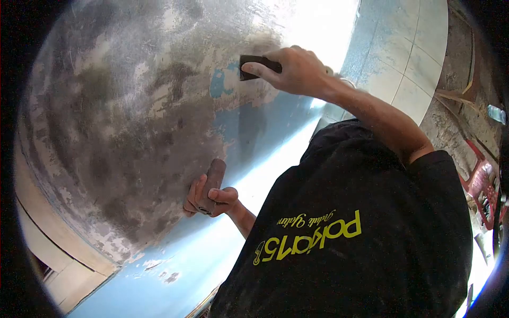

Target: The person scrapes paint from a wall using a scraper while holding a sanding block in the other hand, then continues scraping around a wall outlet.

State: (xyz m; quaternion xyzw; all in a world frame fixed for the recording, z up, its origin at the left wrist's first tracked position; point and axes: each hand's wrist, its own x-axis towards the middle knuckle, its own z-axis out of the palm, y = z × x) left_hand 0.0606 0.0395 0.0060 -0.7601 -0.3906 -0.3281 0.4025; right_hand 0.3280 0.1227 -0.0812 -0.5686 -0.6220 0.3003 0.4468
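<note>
My right hand [297,69] is wrapped around a dark scraper [249,68], a short tool with a wide, straight end held against the wall [159,85]. Just beside that end, a patch of light blue paint [222,82] shows among grey and whitish scraped areas. Lower down, my left hand [211,197] is closed on a brown folded piece [214,172] that looks like sandpaper, its thumb pressed over it, close to the wall. Dark smudges and pale flaked spots cover much of the surface around both hands.
Smooth blue paint [254,122] continues near my body, with bright light across it. Pale tiles [411,63] lie at the upper right and more tiles [74,275] at the lower left. A red plastic chair [481,183] stands at the right, below a clear plastic piece [496,114].
</note>
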